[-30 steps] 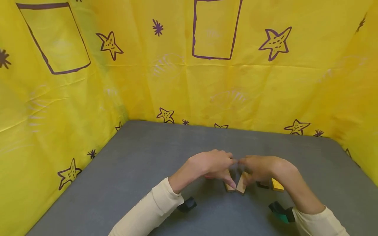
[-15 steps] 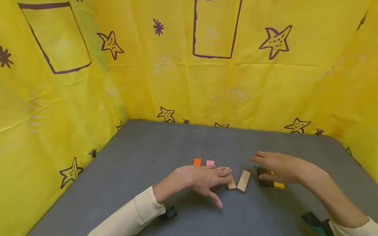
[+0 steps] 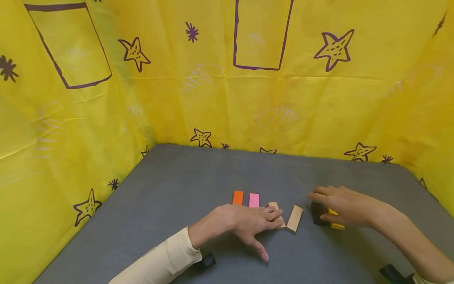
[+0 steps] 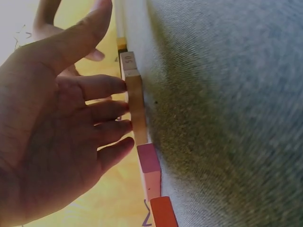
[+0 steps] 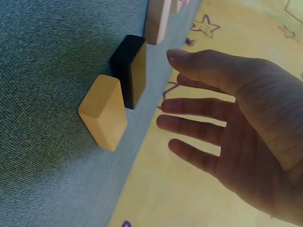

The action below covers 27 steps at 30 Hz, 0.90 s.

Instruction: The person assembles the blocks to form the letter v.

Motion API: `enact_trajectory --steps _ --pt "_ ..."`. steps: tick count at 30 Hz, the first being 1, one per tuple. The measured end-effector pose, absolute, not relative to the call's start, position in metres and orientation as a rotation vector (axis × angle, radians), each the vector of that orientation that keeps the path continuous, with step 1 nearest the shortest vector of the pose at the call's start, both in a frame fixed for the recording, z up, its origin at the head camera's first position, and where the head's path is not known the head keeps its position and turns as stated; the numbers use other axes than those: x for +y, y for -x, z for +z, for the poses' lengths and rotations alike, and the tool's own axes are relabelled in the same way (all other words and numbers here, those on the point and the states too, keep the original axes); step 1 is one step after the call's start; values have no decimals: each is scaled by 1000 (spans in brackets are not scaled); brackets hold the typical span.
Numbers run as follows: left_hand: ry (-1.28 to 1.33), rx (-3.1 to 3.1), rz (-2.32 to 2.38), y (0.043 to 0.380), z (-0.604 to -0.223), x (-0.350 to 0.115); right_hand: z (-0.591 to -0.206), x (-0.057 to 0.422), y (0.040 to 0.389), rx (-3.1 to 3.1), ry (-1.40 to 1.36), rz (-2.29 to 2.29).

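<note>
My left hand [image 3: 244,225] is spread palm down, its fingertips right at a plain wooden block [image 4: 138,109] and its thumb held out to the side. A second plain wooden block [image 3: 295,218] slants the other way, so the pair forms a V with near ends together. My right hand [image 3: 349,206] hovers over a black block [image 3: 318,214] and a yellow block [image 3: 337,227], partly hiding them in the head view. In the right wrist view its fingers [image 5: 194,106] are loosely extended, apart from both blocks, and grip nothing.
An orange block [image 3: 238,197] and a pink block [image 3: 253,200] lie just beyond the left hand on the grey table [image 3: 184,177]. A yellow cloth [image 3: 227,102] with drawn stars hangs along the table's far and side edges.
Both hands were together over the two wooden blocks and have drawn apart, the left leftward, the right rightward to the black and yellow blocks. The wooden blocks are uncovered more; orange and pink now show.
</note>
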<state>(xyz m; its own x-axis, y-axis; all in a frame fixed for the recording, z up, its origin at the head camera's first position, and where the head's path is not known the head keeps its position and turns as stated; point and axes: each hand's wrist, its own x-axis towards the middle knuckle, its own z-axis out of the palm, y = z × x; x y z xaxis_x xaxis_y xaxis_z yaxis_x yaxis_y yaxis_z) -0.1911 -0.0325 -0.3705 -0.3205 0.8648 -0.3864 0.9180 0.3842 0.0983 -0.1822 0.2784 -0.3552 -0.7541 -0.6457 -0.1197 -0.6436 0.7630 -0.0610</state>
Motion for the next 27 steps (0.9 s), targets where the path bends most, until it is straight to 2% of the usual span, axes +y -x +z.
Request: enact_trajectory --steps 27 --pt "-1479 2286 -254 185 -370 -29 -375 290 182 2777 1019 -45"
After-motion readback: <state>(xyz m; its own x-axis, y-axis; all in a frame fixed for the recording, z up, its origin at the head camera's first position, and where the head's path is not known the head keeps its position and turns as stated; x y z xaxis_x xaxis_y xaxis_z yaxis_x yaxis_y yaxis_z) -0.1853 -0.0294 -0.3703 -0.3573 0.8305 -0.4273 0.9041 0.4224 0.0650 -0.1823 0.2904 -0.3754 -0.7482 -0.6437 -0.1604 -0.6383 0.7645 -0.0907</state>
